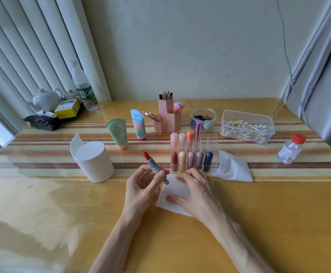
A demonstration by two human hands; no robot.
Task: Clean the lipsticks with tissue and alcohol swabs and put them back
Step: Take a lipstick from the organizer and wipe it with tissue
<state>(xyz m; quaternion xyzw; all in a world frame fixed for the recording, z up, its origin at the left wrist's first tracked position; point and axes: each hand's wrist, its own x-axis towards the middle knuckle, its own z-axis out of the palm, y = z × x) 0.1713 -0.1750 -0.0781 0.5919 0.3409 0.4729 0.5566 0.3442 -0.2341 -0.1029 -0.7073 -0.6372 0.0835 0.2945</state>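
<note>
My left hand [143,185] grips an uncapped grey lipstick [153,165], its red tip tilted up and to the left. Beside it, my right hand [194,189] rests flat on a white tissue sheet [175,191] spread on the table. Just behind my hands stands a clear acrylic lipstick organizer [212,142] with several capped lipsticks in two rows. A toilet paper roll [93,160] stands to the left. A used crumpled tissue [232,167] lies right of the organizer. The alcohol bottle [291,149] with a red cap is at far right, behind it a clear box of cotton swabs [246,127].
Two cosmetic tubes [119,133], pink brush holders [166,119] and a clear jar of sponges [203,119] stand behind the organizer. A water bottle [82,87], teapot [46,99] and yellow box [67,109] crowd the back left corner. A chair back [322,107] stands at right.
</note>
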